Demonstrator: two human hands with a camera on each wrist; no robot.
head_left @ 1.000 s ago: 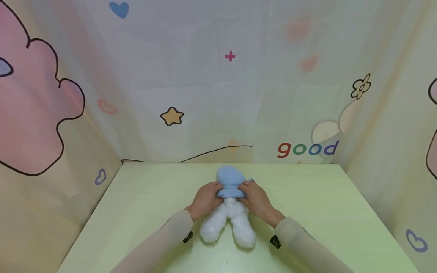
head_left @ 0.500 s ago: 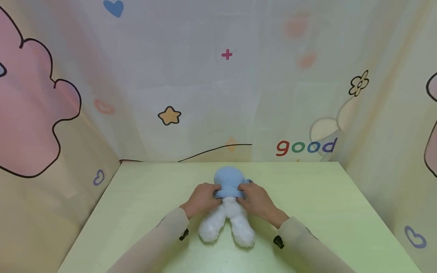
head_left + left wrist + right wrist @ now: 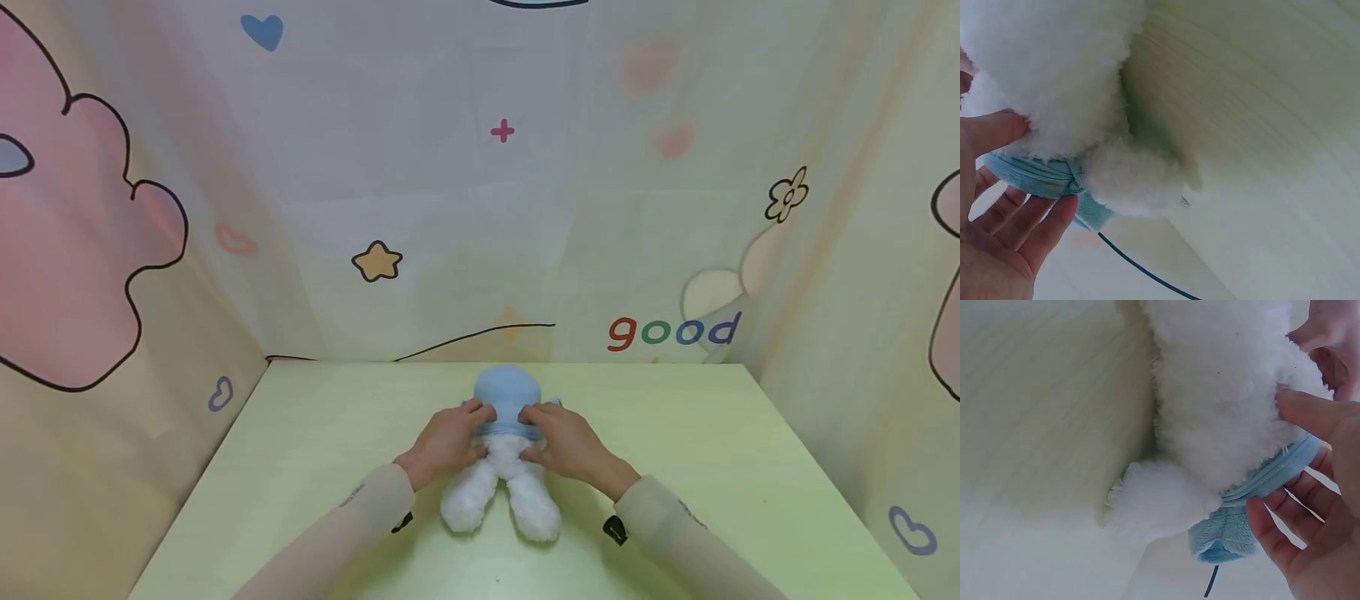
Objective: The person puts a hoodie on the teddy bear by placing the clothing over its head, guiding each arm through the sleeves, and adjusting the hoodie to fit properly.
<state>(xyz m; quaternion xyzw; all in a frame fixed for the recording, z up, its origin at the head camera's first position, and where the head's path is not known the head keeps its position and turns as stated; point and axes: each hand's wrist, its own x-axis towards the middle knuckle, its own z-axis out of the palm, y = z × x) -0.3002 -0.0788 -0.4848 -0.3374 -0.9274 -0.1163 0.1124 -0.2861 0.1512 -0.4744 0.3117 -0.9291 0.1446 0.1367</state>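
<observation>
A plush toy with fluffy white legs [image 3: 537, 506] lies on the table. Light blue fabric [image 3: 507, 392], like a small garment, covers its far part and ends in a hem across the white body. On the toy's left side, my left hand [image 3: 448, 437] holds it with fingertips on the blue fabric and thumb against the white fur. Opposite, my right hand [image 3: 573, 442] does the same. Both wrist views show the fingers curved under the folded blue hem [image 3: 1035, 175] and a short white limb [image 3: 1157, 503] beside a blue flap [image 3: 1225, 534].
The pale green table [image 3: 337, 433] meets a patterned cloth backdrop [image 3: 450, 167] at its far edge. More printed cloth [image 3: 855, 333] hangs at both sides. A thin dark line [image 3: 1141, 269] shows beyond the toy in the wrist views.
Both hands have loosened from pinching the blue hem. Their thumbs now lie lower on the white fur, with fingers spread on the fabric. The hem band looks thinner; the toy stays in place.
</observation>
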